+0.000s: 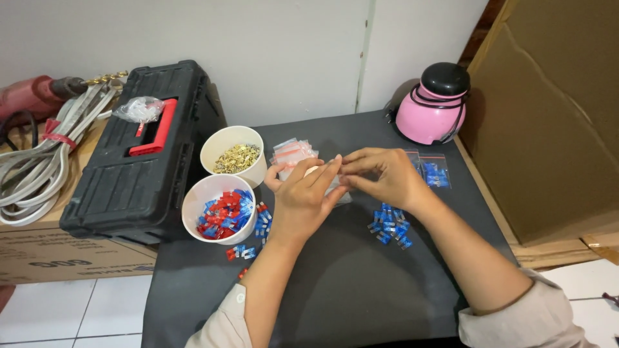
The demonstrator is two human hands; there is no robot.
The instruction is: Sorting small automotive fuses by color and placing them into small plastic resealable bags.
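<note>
My left hand (303, 196) and my right hand (380, 175) meet over the middle of the black table mat (348, 283), both pinching a small clear plastic zip bag (336, 188) between the fingertips. Most of the bag is hidden by my fingers. Behind my left hand lies a small stack of empty zip bags with red strips (293, 153). A loose heap of blue parts (389, 225) sits just below my right wrist. Filled bags of blue parts (434, 173) lie to the right of my right hand.
Two white cups stand left of my hands: one with brass parts (235, 153), one with red and blue parts (220, 209). Loose red and blue parts (244, 251) lie beside it. A black toolbox (138, 167), cables (32, 167), a pink jar (431, 106) and a cardboard box (548, 122) surround the mat.
</note>
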